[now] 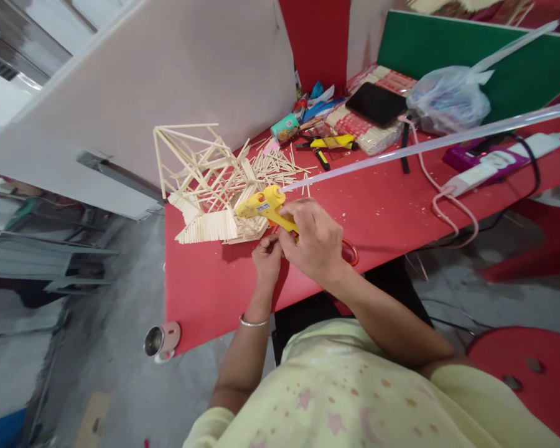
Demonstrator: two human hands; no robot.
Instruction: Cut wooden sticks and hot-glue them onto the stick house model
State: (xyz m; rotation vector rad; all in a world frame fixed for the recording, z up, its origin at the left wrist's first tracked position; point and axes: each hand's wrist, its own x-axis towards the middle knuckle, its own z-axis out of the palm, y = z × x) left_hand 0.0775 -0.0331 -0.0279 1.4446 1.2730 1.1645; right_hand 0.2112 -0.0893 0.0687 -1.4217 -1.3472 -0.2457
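My right hand (313,241) is closed round the handle of a yellow glue gun (265,205). A long clear glue stick (429,144) runs out of the gun's back toward the upper right. The gun's nozzle points left at a model made of thin wooden sticks (205,186) on the red table (382,205). My left hand (267,256) sits just below the gun with its fingers curled together, close to the model's edge; what it pinches, if anything, is hidden.
Loose sticks (280,165), yellow pliers (331,143), a dark phone (376,102) on stick bundles, a plastic bag (448,99), a power strip (499,162) with cables. A mug (161,341) stands at the table's near left edge. Red stool (527,373) at right.
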